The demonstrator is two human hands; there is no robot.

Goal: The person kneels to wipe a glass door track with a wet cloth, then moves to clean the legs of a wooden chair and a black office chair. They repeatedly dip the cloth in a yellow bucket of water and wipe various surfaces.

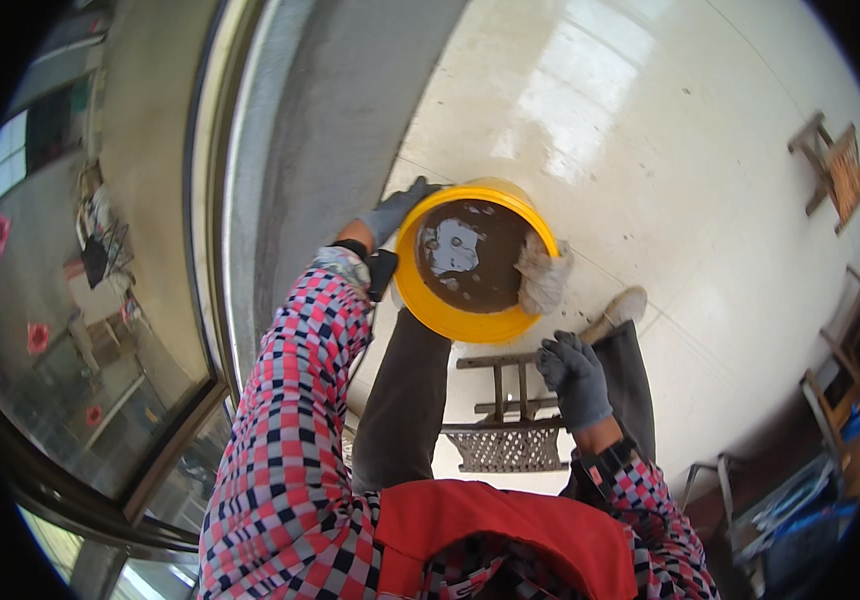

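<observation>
A yellow plastic bucket (467, 328) holds murky brown water (494, 259) with some foam or reflections on it. A wet grey-white rag (546, 281) hangs over its right rim. My left hand (404, 210), in a grey glove, is at the bucket's upper left side, its fingers against the outside near the rim; part of its grip is hidden. Below and to the right of the bucket, my right hand (572, 375), also gloved in grey, has its fingers curled and touches neither bucket nor rag. Whether its fingers hold anything small cannot be told.
Between my legs stands a low stool with a woven seat (509, 448). A window frame (224, 225) and grey sill (317, 150) run along the left. Another small stool (835, 169) is at the far right on the tiled floor (700, 187). Chairs and blue items crowd the lower right.
</observation>
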